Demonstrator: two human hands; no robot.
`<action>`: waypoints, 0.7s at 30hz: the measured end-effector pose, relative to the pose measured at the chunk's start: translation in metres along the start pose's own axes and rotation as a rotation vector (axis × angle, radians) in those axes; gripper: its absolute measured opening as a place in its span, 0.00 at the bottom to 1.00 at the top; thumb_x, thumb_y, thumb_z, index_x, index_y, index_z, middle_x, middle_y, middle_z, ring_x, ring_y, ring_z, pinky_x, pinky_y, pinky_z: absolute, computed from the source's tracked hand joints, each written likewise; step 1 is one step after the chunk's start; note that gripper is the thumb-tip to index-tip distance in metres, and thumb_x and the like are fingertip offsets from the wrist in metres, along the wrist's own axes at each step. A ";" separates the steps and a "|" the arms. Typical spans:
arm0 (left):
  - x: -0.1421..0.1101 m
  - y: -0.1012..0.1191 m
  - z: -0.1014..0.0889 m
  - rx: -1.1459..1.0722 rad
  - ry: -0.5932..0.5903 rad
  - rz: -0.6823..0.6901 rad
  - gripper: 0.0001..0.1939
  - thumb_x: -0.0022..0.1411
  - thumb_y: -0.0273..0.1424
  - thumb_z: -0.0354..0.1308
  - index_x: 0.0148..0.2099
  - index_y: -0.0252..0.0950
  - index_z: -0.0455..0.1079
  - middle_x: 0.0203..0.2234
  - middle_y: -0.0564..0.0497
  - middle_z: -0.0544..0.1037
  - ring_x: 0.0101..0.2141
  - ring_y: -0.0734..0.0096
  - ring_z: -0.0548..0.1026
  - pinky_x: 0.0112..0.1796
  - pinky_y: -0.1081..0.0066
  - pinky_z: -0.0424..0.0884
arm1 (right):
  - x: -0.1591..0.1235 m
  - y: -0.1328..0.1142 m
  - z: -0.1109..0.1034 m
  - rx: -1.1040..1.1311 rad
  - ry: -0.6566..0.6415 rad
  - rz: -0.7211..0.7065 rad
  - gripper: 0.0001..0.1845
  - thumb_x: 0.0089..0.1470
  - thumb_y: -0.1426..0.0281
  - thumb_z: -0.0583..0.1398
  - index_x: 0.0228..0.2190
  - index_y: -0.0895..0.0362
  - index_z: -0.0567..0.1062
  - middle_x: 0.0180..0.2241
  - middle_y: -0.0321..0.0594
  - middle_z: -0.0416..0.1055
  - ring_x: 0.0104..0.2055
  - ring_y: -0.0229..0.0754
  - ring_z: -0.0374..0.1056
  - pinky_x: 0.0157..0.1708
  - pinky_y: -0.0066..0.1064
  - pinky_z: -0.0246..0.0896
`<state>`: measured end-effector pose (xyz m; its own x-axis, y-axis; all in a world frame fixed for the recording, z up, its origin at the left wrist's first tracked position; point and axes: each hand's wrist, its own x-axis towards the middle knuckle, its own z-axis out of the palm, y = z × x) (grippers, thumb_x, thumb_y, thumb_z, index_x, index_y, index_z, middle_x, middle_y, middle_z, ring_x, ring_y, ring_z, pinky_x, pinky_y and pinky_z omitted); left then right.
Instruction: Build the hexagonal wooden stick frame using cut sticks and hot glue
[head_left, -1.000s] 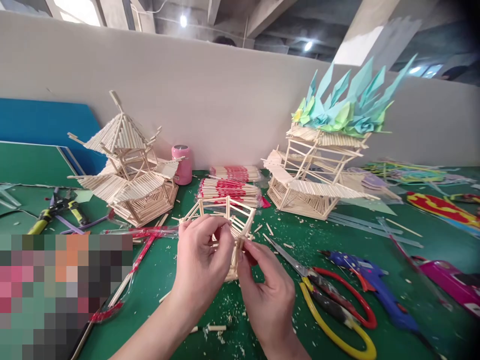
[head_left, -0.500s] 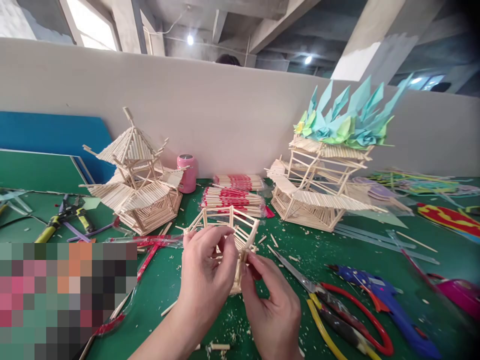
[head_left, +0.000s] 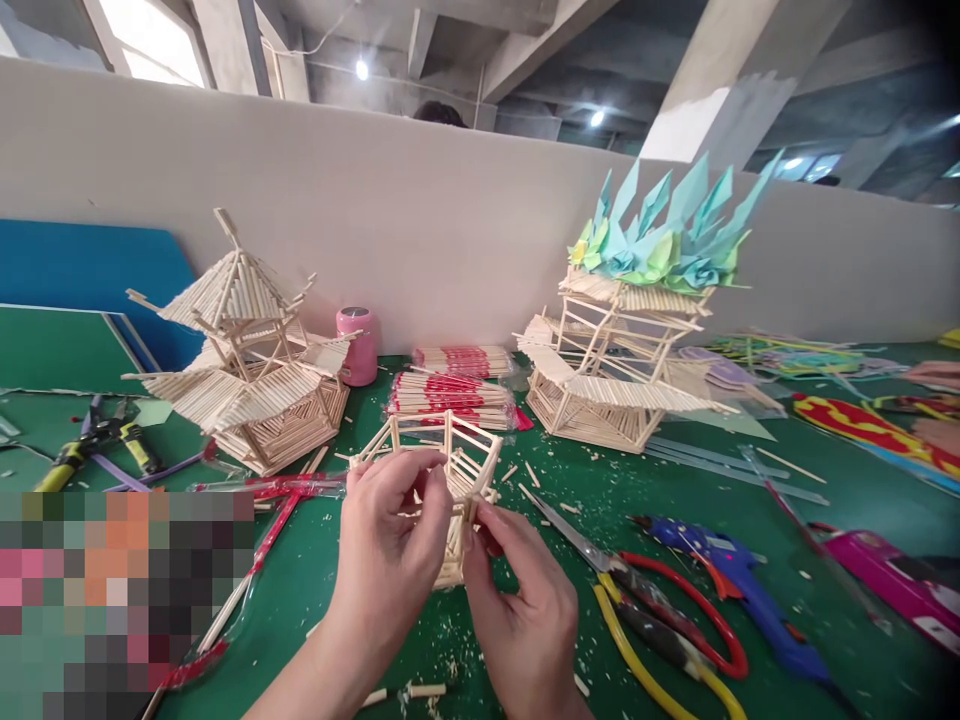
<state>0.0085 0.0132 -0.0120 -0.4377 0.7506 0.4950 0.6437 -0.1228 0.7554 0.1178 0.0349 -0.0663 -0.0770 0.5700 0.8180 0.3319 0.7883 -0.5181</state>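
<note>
A small open frame of pale wooden sticks (head_left: 455, 460) stands on the green table (head_left: 600, 500) in front of me. My left hand (head_left: 390, 550) grips its near side, fingers curled over the top rail. My right hand (head_left: 517, 600) pinches the frame's near right corner post between thumb and fingers. Sawdust and short stick offcuts (head_left: 409, 690) lie around the frame.
A finished stick pagoda (head_left: 247, 370) stands at left, another (head_left: 615, 370) topped with green paper cranes (head_left: 660, 225) at right. Wrapped chopstick bundles (head_left: 450, 395) and a pink can (head_left: 358, 345) lie behind. Red-and-yellow shears (head_left: 660, 630), a blue glue gun (head_left: 735, 590) and yellow pliers (head_left: 90, 450) lie nearby.
Both hands stay on the stick frame with only small shifts of the fingers. The view has swung slightly to the right and down.
</note>
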 end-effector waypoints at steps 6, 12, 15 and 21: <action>-0.002 -0.003 0.000 0.014 0.009 0.003 0.10 0.57 0.31 0.49 0.30 0.38 0.72 0.23 0.51 0.77 0.26 0.68 0.73 0.29 0.67 0.66 | 0.002 -0.001 0.000 -0.003 0.014 -0.004 0.11 0.48 0.82 0.57 0.35 0.60 0.74 0.29 0.46 0.76 0.31 0.41 0.73 0.28 0.29 0.72; -0.002 -0.003 0.000 0.004 0.004 0.023 0.09 0.57 0.30 0.50 0.31 0.38 0.72 0.23 0.52 0.77 0.26 0.68 0.73 0.29 0.67 0.66 | 0.001 -0.002 0.000 0.010 0.011 -0.002 0.12 0.49 0.82 0.57 0.35 0.61 0.74 0.30 0.46 0.75 0.32 0.41 0.73 0.29 0.29 0.72; -0.001 -0.002 -0.001 0.005 0.007 0.015 0.09 0.57 0.30 0.50 0.31 0.37 0.72 0.23 0.52 0.78 0.26 0.67 0.74 0.30 0.67 0.66 | 0.000 -0.001 0.000 0.004 0.002 0.001 0.12 0.49 0.82 0.57 0.36 0.60 0.74 0.30 0.46 0.75 0.32 0.41 0.73 0.30 0.29 0.72; 0.000 -0.003 0.000 0.004 0.011 0.015 0.09 0.57 0.30 0.50 0.31 0.37 0.72 0.23 0.52 0.78 0.25 0.68 0.73 0.30 0.67 0.66 | 0.000 -0.001 0.000 -0.006 0.000 -0.010 0.12 0.49 0.82 0.57 0.36 0.61 0.74 0.30 0.47 0.75 0.33 0.41 0.73 0.30 0.29 0.72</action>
<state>0.0069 0.0134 -0.0140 -0.4346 0.7418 0.5108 0.6524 -0.1317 0.7463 0.1175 0.0342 -0.0658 -0.0806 0.5625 0.8229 0.3368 0.7924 -0.5087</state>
